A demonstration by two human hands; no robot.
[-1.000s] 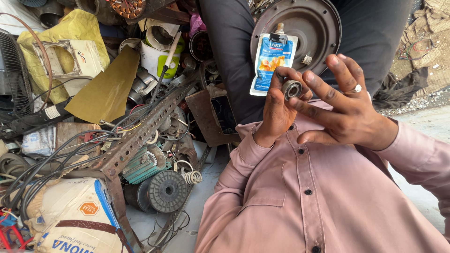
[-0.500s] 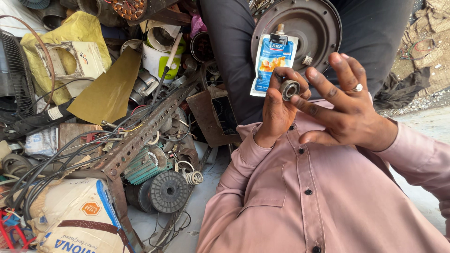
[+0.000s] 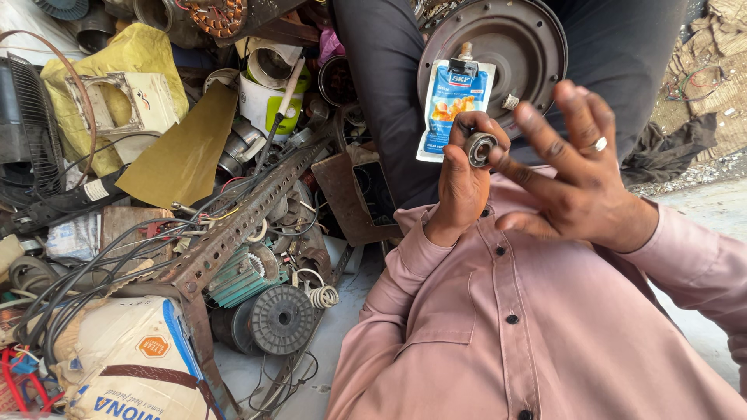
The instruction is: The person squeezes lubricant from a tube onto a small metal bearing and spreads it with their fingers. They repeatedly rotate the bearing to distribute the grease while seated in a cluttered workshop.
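I have a small round steel bearing (image 3: 480,148) pinched in my left hand (image 3: 461,187), thumb on one side and curled fingers on the other, held up in front of my chest over my pink buttoned shirt (image 3: 498,327). Its open face with the dark centre hole points back toward me, so its axis runs roughly from my eyes outward rather than sideways. My right hand (image 3: 576,190) is just beside it, fingers spread and open, gripping nothing; one fingertip reaches toward the bearing's rim, though I cannot tell if it touches. A silver ring sits on one of those fingers. Just behind the bearing, also pinched by my left hand, a blue-and-white grease pouch with a small spout (image 3: 454,105) stands upright, spout at the top. Behind that lies a large round grey metal motor cover (image 3: 529,47) resting against my dark trousers. To my left, in the scrap heap, a white plastic tub (image 3: 261,93) holds a stick-like handle leaning out of it. Near it lie a rusty perforated angle iron (image 3: 233,233), a green-wound motor stator (image 3: 241,276) and tangled black cables (image 3: 93,264).
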